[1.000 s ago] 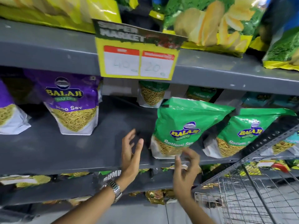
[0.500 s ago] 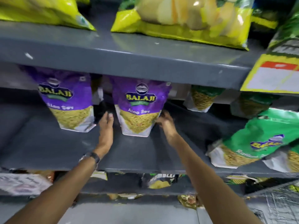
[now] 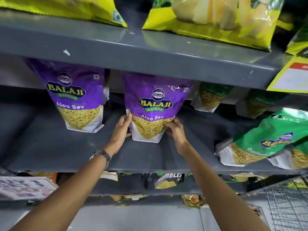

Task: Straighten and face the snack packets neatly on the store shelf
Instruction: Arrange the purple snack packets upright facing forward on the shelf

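1. While both bare forearms reach up from the bottom of the view, a silver metal wristwatch [image 3: 100,155] shows on the left wrist.
2. At the middle of the grey metal shelf [image 3: 50,147], the left hand [image 3: 120,129] and the right hand [image 3: 175,130] are clamped on the lower side edges of a glossy purple stand-up snack pouch [image 3: 155,107], fingers wrapping each edge.
3. Judged from the task, the step is squaring this pouch. It would go best with even pressure low on both sides, base flat, front turned straight out, in line with its neighbour.
4. Its front reads "BALAJI WAFERS" and "Aloo Sev".
5. Just to the left, apart from it, a second purple pouch of the same kind [image 3: 75,97] stands upright with the same wording.
6. To the right, a green pouch leaning at a tilt [image 3: 266,144] shows a blurred logo and "Ratlam".
7. Overhead, yellow crisp bags [image 3: 216,22] lie on the upper shelf; a yellow price tag [image 3: 291,77] is unreadable.
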A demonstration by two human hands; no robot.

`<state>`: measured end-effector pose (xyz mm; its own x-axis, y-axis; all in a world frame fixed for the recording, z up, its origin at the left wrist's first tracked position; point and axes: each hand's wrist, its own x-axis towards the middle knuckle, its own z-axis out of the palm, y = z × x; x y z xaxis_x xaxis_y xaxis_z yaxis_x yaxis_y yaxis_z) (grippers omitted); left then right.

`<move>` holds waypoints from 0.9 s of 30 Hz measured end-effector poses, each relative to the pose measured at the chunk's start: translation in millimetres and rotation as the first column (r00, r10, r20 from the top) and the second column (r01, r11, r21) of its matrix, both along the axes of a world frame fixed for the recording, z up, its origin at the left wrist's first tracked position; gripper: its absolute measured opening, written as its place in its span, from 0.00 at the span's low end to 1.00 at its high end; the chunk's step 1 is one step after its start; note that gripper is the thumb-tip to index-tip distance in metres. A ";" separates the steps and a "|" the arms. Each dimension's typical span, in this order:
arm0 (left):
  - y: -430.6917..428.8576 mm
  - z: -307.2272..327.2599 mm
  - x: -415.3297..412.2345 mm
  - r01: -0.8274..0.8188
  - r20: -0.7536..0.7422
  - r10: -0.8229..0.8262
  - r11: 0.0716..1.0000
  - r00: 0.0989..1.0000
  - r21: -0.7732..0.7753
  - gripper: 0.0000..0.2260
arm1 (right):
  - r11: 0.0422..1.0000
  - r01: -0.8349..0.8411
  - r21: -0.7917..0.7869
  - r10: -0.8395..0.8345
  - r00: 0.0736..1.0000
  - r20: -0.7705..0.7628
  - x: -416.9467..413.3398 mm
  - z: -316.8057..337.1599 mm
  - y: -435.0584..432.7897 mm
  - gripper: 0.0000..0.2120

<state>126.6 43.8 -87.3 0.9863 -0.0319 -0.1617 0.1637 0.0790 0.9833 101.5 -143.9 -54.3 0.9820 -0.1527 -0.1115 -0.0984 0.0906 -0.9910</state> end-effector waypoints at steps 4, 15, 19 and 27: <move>-0.1 -2.1 -22.9 0.005 0.005 -0.005 1.000 1.000 -0.025 0.14 | 1.000 -0.008 0.012 0.008 1.000 0.023 -28.0 -6.6 -2.3 0.10; -9.4 -10.7 -83.8 -0.096 0.062 0.097 0.995 0.993 -0.016 0.07 | 0.998 -0.066 0.018 0.065 0.995 0.070 -78.6 -15.7 -10.4 0.12; -11.6 -8.7 -94.5 -0.093 0.071 0.095 0.995 0.993 -0.029 0.09 | 0.997 -0.079 0.014 0.078 0.993 0.091 -85.9 -15.8 -11.6 0.13; -11.7 -8.1 -96.1 -0.080 0.058 0.082 0.996 0.995 -0.030 0.10 | 0.998 -0.068 -0.015 0.069 0.992 0.102 -92.0 -13.9 -9.5 0.12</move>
